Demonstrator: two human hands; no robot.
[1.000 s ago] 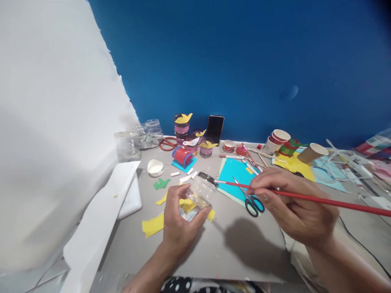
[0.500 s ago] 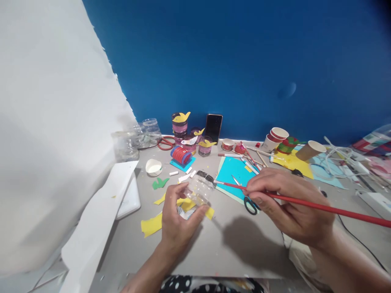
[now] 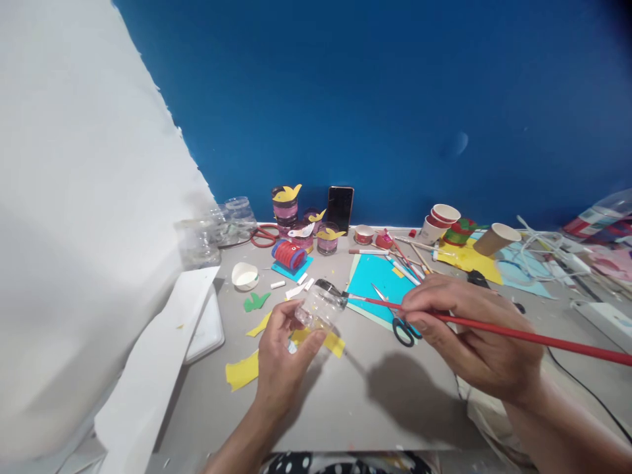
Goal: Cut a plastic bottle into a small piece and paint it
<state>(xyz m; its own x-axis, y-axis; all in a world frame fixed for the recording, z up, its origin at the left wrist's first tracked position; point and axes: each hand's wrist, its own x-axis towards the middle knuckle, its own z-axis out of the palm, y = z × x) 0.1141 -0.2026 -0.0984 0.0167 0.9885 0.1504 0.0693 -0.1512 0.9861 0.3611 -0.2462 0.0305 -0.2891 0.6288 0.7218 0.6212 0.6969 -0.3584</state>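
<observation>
My left hand [image 3: 289, 349] is closed around a clear plastic cup [image 3: 320, 309], holding it tilted above the table. A dark painted band runs along the cup's upper rim. Between the thumb and fingers of my right hand [image 3: 469, 336] is a long red paintbrush [image 3: 494, 324], its tip touching the dark band. Yellow paper scraps [image 3: 243, 372] lie beneath and left of the cup. Black-handled scissors [image 3: 403, 331] rest on blue paper [image 3: 378, 280] near my right hand.
Purple-and-black cups with yellow paper birds [image 3: 328, 238] stand at the back beside a phone [image 3: 340, 207]. Left are a white paper sheet [image 3: 158, 355] and clear cups [image 3: 197, 243]. Paper cups [image 3: 445, 214] and white cables [image 3: 540, 247] are at the right.
The view has shifted slightly, so the table items appear a little further left. The cup is turned slightly in my left hand; the brush still touches its dark band.
</observation>
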